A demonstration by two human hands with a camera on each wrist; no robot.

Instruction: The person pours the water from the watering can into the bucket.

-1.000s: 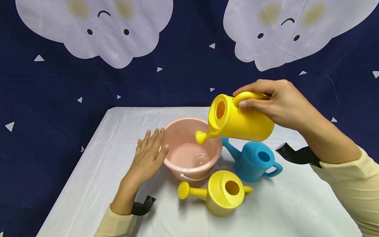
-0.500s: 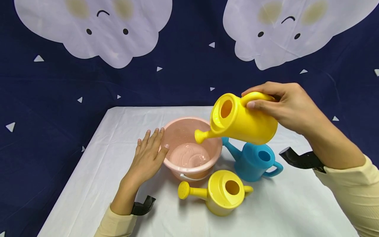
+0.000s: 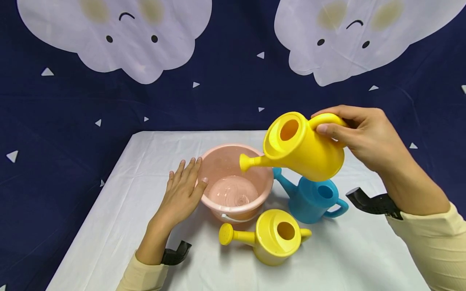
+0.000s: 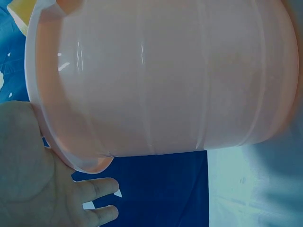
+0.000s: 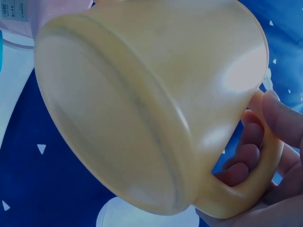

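Observation:
My right hand [image 3: 367,135] grips the handle of a yellow watering can [image 3: 309,151], fingers curled through the loop in the right wrist view. The can is held in the air, tilted, its spout head over a pink bucket [image 3: 236,208]. Some water [image 3: 233,192] lies in the bucket's bottom. My left hand [image 3: 183,194] lies with straight fingers along the bucket's left rim; the left wrist view shows its palm [image 4: 28,175] by the rim. A second yellow watering can [image 3: 274,238] stands in front of the bucket, and a blue watering can [image 3: 313,200] to its right.
All this stands on a table with a white cloth [image 3: 120,226]. Behind it hangs a dark blue backdrop [image 3: 233,105] with clouds and small white triangles. A white handle [image 3: 236,219] hangs on the bucket's near side. Each wrist wears a black camera mount [image 3: 373,202].
My right hand has moved right and slightly down with the yellow watering can, which has tipped back nearer level, its spout rising. The water in the bucket looks calmer. The left hand has stayed put.

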